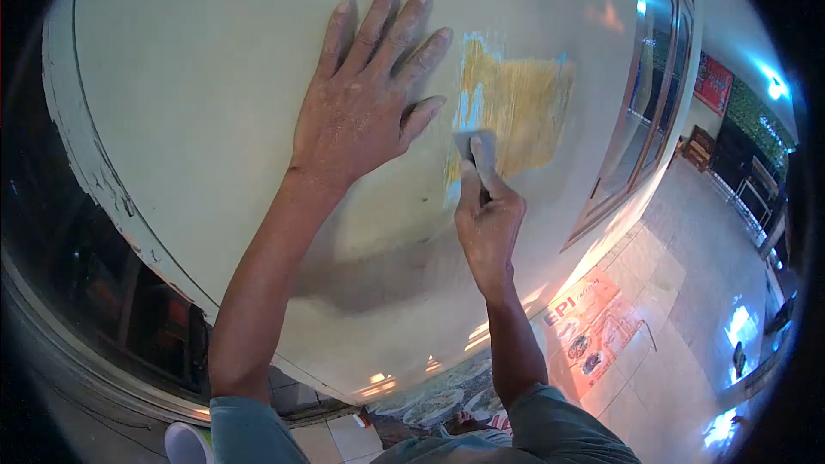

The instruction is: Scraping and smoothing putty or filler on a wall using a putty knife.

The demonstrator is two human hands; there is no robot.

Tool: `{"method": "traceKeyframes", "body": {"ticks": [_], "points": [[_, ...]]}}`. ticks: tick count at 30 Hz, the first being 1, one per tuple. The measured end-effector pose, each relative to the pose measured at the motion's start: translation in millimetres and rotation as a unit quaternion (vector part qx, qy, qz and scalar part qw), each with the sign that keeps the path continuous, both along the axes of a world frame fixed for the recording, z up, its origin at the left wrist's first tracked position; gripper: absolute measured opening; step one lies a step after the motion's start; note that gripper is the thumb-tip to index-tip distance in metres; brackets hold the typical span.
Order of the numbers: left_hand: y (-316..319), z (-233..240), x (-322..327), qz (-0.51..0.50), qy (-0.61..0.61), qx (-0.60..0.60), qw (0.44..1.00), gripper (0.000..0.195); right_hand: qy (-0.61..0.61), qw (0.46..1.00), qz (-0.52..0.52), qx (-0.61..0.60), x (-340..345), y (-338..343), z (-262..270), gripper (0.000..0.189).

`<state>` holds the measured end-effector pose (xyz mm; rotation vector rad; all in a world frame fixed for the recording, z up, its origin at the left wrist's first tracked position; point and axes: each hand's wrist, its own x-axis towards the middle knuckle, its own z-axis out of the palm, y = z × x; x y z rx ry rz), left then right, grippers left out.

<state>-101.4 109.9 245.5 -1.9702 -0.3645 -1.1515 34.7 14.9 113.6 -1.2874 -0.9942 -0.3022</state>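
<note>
My left hand (354, 103) lies flat on a pale painted wall (193, 96), fingers spread, holding nothing. Lower and to its right, my right hand (486, 206) grips a small flat metal scraper blade (465, 142) with thumb and fingers. The grip hides most of the tool. Its edge meets the lower left part of a yellowish-brown bare patch (532, 109), where the paint is gone. Ragged whitish streaks edge the patch at the top and left.
A wood-framed window (651, 77) stands at the right, and a dark opening with a flaking pale frame (97, 154) at the left. Below are a printed banner (596, 335) on the tiled floor (657, 393), another printed sheet (425, 393) near my feet, and a white bucket (184, 443).
</note>
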Motion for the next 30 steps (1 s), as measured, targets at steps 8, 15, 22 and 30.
{"method": "traceKeyframes", "body": {"ticks": [8, 15, 22, 30], "points": [[-1, 0, -4, 0.005, -0.001, 0.000, 1.000, 0.065, -0.063, 0.997, -0.024, 0.035, 4, 3, -1, 0.033], [-2, 0, -1, -0.006, 0.000, -0.009, 1.000, 0.064, -0.042, 0.998, -0.020, 0.043, 3, 5, 48, 0.034], [1, 0, -2, -0.018, -0.002, -0.012, 1.000, 0.070, -0.051, 0.998, -0.019, 0.035, 5, 2, 1, 0.031], [0, 0, -5, -0.011, -0.003, -0.011, 1.000, 0.066, -0.094, 0.994, -0.055, 0.015, 7, 6, 58, 0.032]]}}
